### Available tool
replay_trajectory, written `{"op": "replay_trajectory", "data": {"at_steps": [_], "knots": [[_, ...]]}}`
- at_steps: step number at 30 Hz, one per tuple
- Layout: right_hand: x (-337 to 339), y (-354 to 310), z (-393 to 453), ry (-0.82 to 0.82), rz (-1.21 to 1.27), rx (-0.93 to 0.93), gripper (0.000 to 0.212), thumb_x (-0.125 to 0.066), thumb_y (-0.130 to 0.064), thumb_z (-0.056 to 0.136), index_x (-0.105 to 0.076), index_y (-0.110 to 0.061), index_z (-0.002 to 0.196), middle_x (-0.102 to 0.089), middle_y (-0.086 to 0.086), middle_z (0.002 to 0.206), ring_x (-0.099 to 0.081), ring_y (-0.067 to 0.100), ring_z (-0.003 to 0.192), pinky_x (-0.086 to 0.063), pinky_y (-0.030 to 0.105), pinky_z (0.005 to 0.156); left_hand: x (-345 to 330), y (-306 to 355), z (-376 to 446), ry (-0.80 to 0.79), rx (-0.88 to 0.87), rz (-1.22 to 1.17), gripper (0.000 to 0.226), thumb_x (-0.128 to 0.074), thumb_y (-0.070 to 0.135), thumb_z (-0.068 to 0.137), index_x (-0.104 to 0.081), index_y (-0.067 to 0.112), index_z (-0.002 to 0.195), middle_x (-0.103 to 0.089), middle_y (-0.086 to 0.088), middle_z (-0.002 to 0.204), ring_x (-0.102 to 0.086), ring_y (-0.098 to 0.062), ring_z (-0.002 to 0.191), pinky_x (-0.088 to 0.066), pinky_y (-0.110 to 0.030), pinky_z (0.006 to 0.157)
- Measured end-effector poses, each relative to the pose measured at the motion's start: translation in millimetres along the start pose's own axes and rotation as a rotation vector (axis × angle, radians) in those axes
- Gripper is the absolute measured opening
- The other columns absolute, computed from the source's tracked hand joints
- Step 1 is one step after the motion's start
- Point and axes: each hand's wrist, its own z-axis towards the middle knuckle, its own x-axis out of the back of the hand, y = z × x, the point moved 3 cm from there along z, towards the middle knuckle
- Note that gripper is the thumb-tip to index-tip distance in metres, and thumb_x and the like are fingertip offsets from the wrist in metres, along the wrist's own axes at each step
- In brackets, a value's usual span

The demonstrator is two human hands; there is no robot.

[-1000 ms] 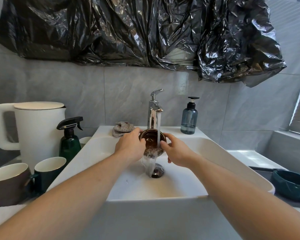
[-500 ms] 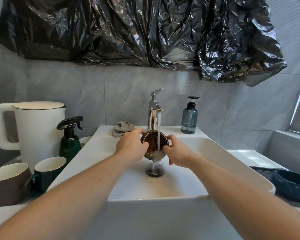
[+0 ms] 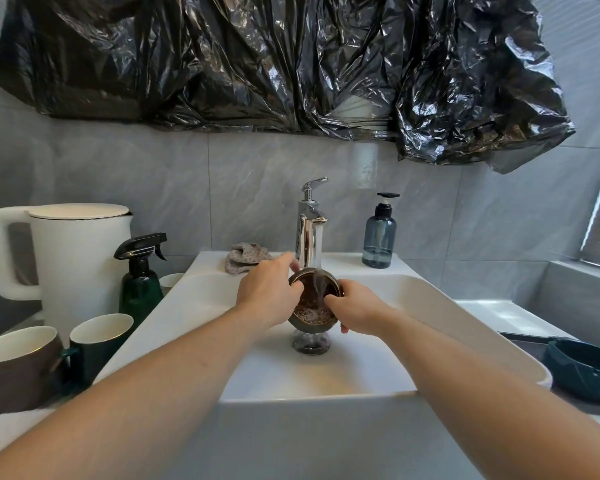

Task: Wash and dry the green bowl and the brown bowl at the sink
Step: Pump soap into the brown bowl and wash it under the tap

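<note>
The brown bowl [image 3: 313, 299] is held tilted toward me over the white sink [image 3: 440, 306], under the running chrome tap [image 3: 309, 233]. Water streams into it and pools frothy at its lower side. My left hand [image 3: 269, 294] grips its left rim, fingers over the far edge. My right hand [image 3: 355, 308] grips its right rim, thumb inside. The green bowl [image 3: 584, 368] sits on the counter at the right, beside the sink. A crumpled grey cloth [image 3: 245, 259] lies on the sink's back ledge, left of the tap.
A blue soap pump bottle [image 3: 379, 237] stands right of the tap. On the left counter are a white kettle [image 3: 73, 258], a dark green spray bottle [image 3: 141, 282], a green mug [image 3: 99, 341] and a brown mug [image 3: 18, 365]. Black plastic sheeting [image 3: 291, 64] hangs overhead.
The bowl has been turned between both hands under the stream, tipping its opening more toward me; water now collects inside instead of spilling straight down to the drain.
</note>
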Motion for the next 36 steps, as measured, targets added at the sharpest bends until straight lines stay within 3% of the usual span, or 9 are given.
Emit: {"op": "replay_trajectory", "data": {"at_steps": [7, 15, 20, 26, 29, 32, 36], "knots": [[1.8, 4.8, 6.2, 0.052, -0.026, -0.001, 0.013, -0.050, -0.018, 0.100, -0.061, -0.014, 0.105, -0.070, 0.011, 0.093, -0.066, 0.021, 0.058, -0.051, 0.025, 0.052, -6.6, 0.1, 0.9, -0.034, -0.036, -0.054, 0.024, -0.067, 0.030, 0.096, -0.058, 0.031, 0.118, -0.073, 0.007, 0.095, -0.066, -0.021, 0.089, -0.053, -0.036, 0.069], [4.9, 8.1, 10.7, 0.121, 0.027, -0.026, 0.019, -0.047, -0.017, 0.103, -0.052, -0.013, 0.121, -0.068, 0.015, 0.103, -0.075, 0.027, 0.073, -0.061, 0.028, 0.055, -16.2, -4.1, -0.8, -0.246, 0.042, -0.019, 0.017, -0.058, 0.037, 0.095, -0.064, 0.028, 0.107, -0.071, 0.001, 0.104, -0.065, -0.027, 0.097, -0.056, -0.039, 0.084], [0.4, 4.8, 7.2, 0.024, 0.074, -0.035, 0.025, -0.051, -0.016, 0.105, -0.051, -0.016, 0.129, -0.066, 0.011, 0.112, -0.072, 0.019, 0.072, -0.059, 0.025, 0.054, -13.1, -3.6, 0.7, -0.176, 0.012, 0.058, 0.019, -0.056, 0.035, 0.100, -0.064, 0.025, 0.113, -0.070, -0.003, 0.112, -0.065, -0.030, 0.103, -0.056, -0.044, 0.085], [2.7, 4.0, 5.8, 0.090, 0.081, 0.031, 0.029, -0.053, -0.016, 0.103, -0.058, -0.019, 0.131, -0.066, 0.007, 0.114, -0.068, 0.024, 0.091, -0.062, 0.027, 0.057, -9.1, 1.4, 1.4, -0.067, -0.002, 0.066, 0.013, -0.056, 0.035, 0.101, -0.064, 0.026, 0.107, -0.070, -0.003, 0.108, -0.065, -0.032, 0.099, -0.052, -0.039, 0.074], [5.6, 1.8, 5.2, 0.151, 0.065, 0.070, 0.019, -0.058, -0.016, 0.099, -0.063, -0.020, 0.117, -0.071, 0.007, 0.105, -0.071, 0.022, 0.083, -0.064, 0.031, 0.064, -8.1, 2.0, 1.5, -0.033, -0.007, 0.054, 0.011, -0.058, 0.035, 0.101, -0.065, 0.026, 0.102, -0.071, -0.002, 0.105, -0.065, -0.031, 0.096, -0.050, -0.037, 0.072], [6.8, 1.0, 5.0, 0.177, 0.054, 0.088, 0.010, -0.061, -0.013, 0.096, -0.063, -0.019, 0.103, -0.072, 0.008, 0.094, -0.074, 0.022, 0.068, -0.060, 0.028, 0.056, -7.9, 0.4, 2.5, -0.022, -0.008, 0.021, 0.010, -0.060, 0.036, 0.099, -0.067, 0.028, 0.100, -0.072, 0.000, 0.101, -0.064, -0.028, 0.092, -0.049, -0.035, 0.069], [7.2, 2.6, 7.1, 0.191, 0.092, 0.072, 0.010, -0.060, -0.011, 0.097, -0.061, -0.015, 0.106, -0.071, 0.010, 0.098, -0.076, 0.023, 0.065, -0.056, 0.023, 0.049, -8.9, -4.5, 4.5, -0.066, 0.030, -0.109, 0.014, -0.066, 0.042, 0.093, -0.067, 0.032, 0.103, -0.073, 0.005, 0.100, -0.066, -0.025, 0.095, -0.055, -0.038, 0.076]]}}
